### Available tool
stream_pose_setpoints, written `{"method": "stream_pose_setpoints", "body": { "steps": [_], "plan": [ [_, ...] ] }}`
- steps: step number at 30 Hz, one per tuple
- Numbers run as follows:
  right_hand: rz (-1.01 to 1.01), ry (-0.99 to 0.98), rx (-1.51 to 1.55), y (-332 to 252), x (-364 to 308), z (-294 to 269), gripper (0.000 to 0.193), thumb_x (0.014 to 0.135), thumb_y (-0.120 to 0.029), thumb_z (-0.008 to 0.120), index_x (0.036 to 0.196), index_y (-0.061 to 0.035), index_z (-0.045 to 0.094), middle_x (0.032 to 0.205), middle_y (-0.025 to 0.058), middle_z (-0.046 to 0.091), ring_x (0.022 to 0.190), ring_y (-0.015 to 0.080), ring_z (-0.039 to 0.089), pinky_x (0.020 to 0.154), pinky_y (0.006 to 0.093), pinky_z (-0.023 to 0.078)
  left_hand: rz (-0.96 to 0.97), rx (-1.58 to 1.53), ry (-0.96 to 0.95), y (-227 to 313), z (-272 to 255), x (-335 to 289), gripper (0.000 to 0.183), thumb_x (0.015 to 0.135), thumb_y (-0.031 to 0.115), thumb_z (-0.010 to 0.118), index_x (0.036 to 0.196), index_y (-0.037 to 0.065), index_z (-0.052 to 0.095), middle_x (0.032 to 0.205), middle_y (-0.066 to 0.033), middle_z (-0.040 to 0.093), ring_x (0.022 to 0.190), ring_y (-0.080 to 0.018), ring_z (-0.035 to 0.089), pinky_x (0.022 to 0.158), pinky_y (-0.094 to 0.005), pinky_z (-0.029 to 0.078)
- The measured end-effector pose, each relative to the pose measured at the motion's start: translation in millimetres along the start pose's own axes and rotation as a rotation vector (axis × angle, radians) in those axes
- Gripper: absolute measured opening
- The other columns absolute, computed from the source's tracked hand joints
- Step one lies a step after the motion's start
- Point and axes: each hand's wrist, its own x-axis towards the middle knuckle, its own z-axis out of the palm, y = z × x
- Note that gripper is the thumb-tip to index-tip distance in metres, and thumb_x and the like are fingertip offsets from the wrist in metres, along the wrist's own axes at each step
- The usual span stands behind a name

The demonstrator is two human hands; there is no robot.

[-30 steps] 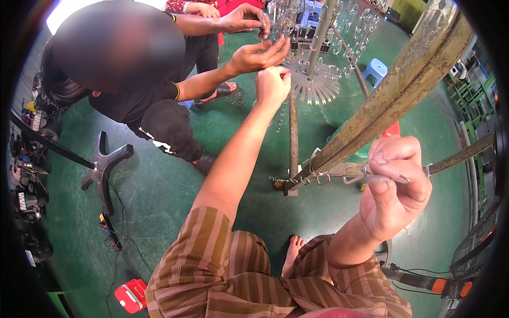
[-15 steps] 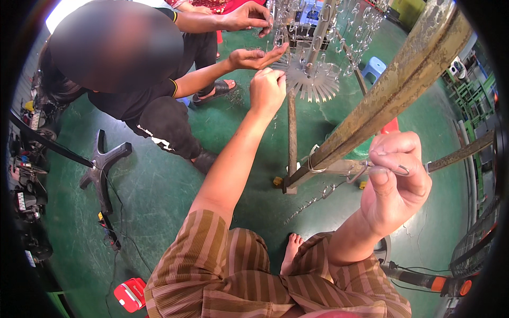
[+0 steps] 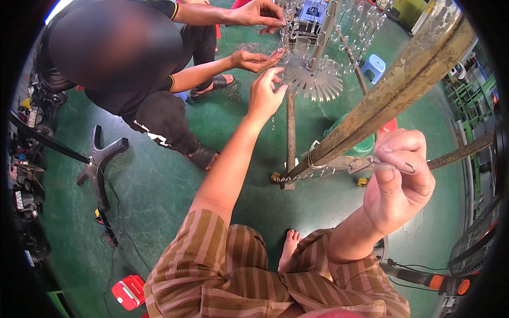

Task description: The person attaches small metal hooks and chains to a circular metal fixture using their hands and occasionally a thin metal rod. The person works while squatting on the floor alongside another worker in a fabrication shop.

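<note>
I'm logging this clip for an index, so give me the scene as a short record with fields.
setting: workshop with a green floor
left hand: left hand raised, fingers at the rim of the round toothed metal disc
right hand: right hand pinching a metal wire hook
fixture: disc sits on an upright metal post, with chains hanging above
foreground: rusty slanted bar
other person: a co-worker's hands at the chains
floor items: blue stool, red box
</note>
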Motion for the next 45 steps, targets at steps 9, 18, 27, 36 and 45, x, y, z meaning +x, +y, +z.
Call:
{"method": "stream_pose_setpoints", "body": {
  "steps": [9, 18, 27, 36, 45],
  "plan": [
    [-0.011, 0.007, -0.046, 2, 0, 1, 0.019, 0.064, -0.001, 0.074, 0.082, 0.0007, 0.067, 0.079, 0.0117, 0.059, 0.07, 0.0153, 0.055, 0.059, 0.0217, 0.042, -0.146, 0.123, 0.148, -40, 28, -30, 0.037, 0.063, 0.009, 0.076, 0.096, 0.006, 0.06, 0.078, -0.0048, 0.06, 0.061, -0.0152, 0.051, 0.06, -0.0294, 0.045],
    [-0.032, -0.029, -0.039, 10, -2, -5, 0.018, 0.068, -0.004, 0.073, 0.083, 0.0027, 0.066, 0.082, 0.0129, 0.057, 0.071, 0.0171, 0.053, 0.062, 0.0246, 0.041, -0.094, 0.115, 0.247, -64, 46, -35, 0.024, 0.066, 0.012, 0.075, 0.087, 0.004, 0.065, 0.079, -0.0072, 0.063, 0.059, -0.0192, 0.052, 0.059, -0.0316, 0.045],
    [-0.02, -0.012, 0.0, 7, 0, -2, 0.019, 0.069, -0.005, 0.074, 0.084, 0.003, 0.066, 0.082, 0.0122, 0.056, 0.07, 0.0171, 0.053, 0.062, 0.0243, 0.041, -0.059, 0.071, 0.252, -54, 39, -32, 0.022, 0.069, 0.011, 0.074, 0.088, 0.005, 0.067, 0.083, -0.0066, 0.066, 0.063, -0.0181, 0.055, 0.061, -0.0305, 0.045],
    [-0.022, -0.018, -0.036, 8, -3, 0, 0.019, 0.068, -0.003, 0.075, 0.084, 0.0027, 0.066, 0.082, 0.0123, 0.057, 0.068, 0.0147, 0.053, 0.058, 0.0208, 0.04, -0.057, -0.015, 0.205, -56, 36, -39, 0.018, 0.072, 0.009, 0.072, 0.088, 0.004, 0.068, 0.085, -0.0083, 0.065, 0.067, -0.0177, 0.058, 0.062, -0.0289, 0.047],
    [-0.031, -0.019, -0.085, 3, -2, 1, 0.02, 0.066, -0.004, 0.076, 0.084, 0.001, 0.067, 0.081, 0.0105, 0.057, 0.067, 0.0136, 0.052, 0.057, 0.0207, 0.039, 0.004, 0.057, 0.172, -56, 41, -35, 0.021, 0.069, 0.013, 0.072, 0.089, 0.006, 0.068, 0.087, -0.0085, 0.067, 0.079, -0.0241, 0.06, 0.074, -0.0344, 0.047]
  ]
}}
